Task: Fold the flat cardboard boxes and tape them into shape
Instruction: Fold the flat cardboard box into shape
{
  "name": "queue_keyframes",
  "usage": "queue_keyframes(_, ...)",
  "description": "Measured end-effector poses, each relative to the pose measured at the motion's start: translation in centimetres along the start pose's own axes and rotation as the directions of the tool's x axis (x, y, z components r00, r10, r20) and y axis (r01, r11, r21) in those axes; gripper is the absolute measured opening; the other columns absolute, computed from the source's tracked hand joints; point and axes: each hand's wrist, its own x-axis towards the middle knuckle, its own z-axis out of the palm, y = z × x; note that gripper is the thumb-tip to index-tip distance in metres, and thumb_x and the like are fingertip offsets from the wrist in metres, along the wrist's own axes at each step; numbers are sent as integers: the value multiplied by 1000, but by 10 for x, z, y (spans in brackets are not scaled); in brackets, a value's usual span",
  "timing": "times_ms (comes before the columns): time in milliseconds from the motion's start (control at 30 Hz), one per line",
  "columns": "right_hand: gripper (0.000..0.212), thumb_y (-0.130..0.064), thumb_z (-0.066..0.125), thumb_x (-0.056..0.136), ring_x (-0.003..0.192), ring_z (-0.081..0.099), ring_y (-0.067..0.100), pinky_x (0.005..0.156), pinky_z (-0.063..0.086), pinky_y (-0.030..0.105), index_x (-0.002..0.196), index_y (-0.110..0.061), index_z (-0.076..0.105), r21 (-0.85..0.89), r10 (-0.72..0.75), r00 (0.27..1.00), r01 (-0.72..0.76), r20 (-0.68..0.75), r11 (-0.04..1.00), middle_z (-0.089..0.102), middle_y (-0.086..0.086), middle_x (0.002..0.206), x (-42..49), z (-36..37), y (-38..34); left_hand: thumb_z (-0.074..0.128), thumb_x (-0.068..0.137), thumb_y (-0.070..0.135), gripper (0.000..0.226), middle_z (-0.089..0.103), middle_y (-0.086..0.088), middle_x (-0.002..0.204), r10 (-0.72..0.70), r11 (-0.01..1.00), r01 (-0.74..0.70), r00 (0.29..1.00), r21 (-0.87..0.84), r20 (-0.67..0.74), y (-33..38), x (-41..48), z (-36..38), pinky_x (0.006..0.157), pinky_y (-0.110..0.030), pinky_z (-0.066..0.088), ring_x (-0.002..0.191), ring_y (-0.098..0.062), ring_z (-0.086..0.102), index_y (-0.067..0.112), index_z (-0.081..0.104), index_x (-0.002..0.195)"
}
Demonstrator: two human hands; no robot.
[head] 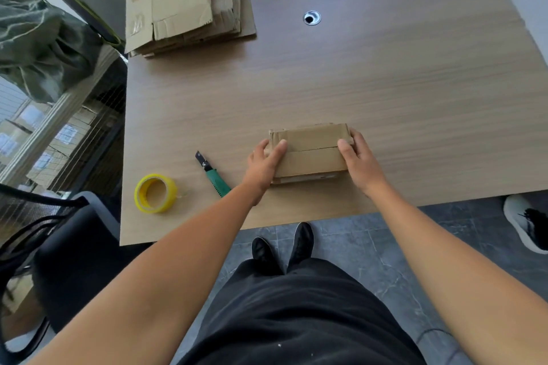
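**While both hands pin one box together, a whole stack waits**

As things stand, the left hand (264, 164) and the right hand (360, 161) are set apart, each clamped on one end of a small cardboard box (311, 154), thumbs lying on top and fingers wrapped down the sides. The box sits on the tabletop (385, 83) near the front edge, already folded into shape, its two top flaps meeting along a seam across the middle. Is that seam taped? Can't tell from here, though I'd judge closing it is the step in hand. Just off to the left lies a green utility knife (213, 175), and beyond it a yellow roll of tape (155, 193), neither one touched. Far across at the back left, a stack of flat boxes (184, 6) lies unfolded. My read: one box nearly there, and the bulk of the job ahead.
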Motion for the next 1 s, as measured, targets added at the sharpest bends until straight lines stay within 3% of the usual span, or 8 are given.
queue_keyframes(100,61,-52,41,104,144,36,14,108,33,34,158,-35,19,-260,-126,992,117,-18,959,32,-4,162,-3,6,-5,55,79,83,88,30,-2,155,102,986,-84,987,143,-126,-10,4,-7,114,-46,33,141,-26,36,39,33,152)
queue_keyframes(200,58,-35,41,108,149,29,22,116,34,40,161,-23,22,-417,-284,958,247,-28,874,29,7,163,-5,14,-11,51,90,72,74,37,-2,153,260,942,-227,960,247,-108,-11,14,-14,114,-42,34,141,-22,38,38,33,153)
queue_keyframes(300,57,-40,37,108,156,10,31,125,19,48,160,-18,26,-681,-319,948,244,16,690,16,11,168,-7,22,-20,45,96,67,64,45,-4,149,330,875,-281,942,395,-60,-6,22,-23,115,-54,33,140,-24,38,36,35,152)
queue_keyframes(400,66,-56,18,105,156,-13,27,126,-6,48,162,-24,6,-840,-264,954,258,143,478,-3,5,170,-9,46,-33,40,97,68,63,48,-4,147,330,824,-263,943,503,-48,-2,23,-26,113,-61,31,140,-26,37,38,34,151)
queue_keyframes(567,69,-61,6,102,154,-21,23,124,-13,49,160,-28,-9,-884,-181,964,250,192,395,-15,4,169,-10,76,-47,32,103,59,59,44,-6,153,272,865,-218,961,452,-58,0,15,-37,117,-58,27,144,-28,34,33,32,155)
queue_keyframes(700,68,-65,-8,96,152,-27,23,124,-16,48,156,-35,-20,-886,-178,948,310,263,346,-22,4,167,-7,97,-56,35,104,54,55,48,-4,150,371,794,-224,915,566,-158,-26,-3,-88,119,-54,22,144,-25,34,27,41,151)
queue_keyframes(867,78,-78,-14,88,149,-34,22,122,-20,47,152,-35,-29,-903,-179,954,288,242,317,-31,4,163,-2,119,-63,61,95,34,56,50,-16,142,315,758,8,872,652,-376,-97,-36,-174,118,-43,24,139,-33,36,4,46,141)
queue_keyframes(1000,82,-82,-13,86,149,-33,22,122,-19,46,151,-35,-31,-915,-192,948,299,253,270,-31,4,163,0,126,-67,60,96,38,55,41,-12,151,198,632,108,935,767,-295,-143,-47,-217,123,-41,14,151,-31,19,7,47,139)
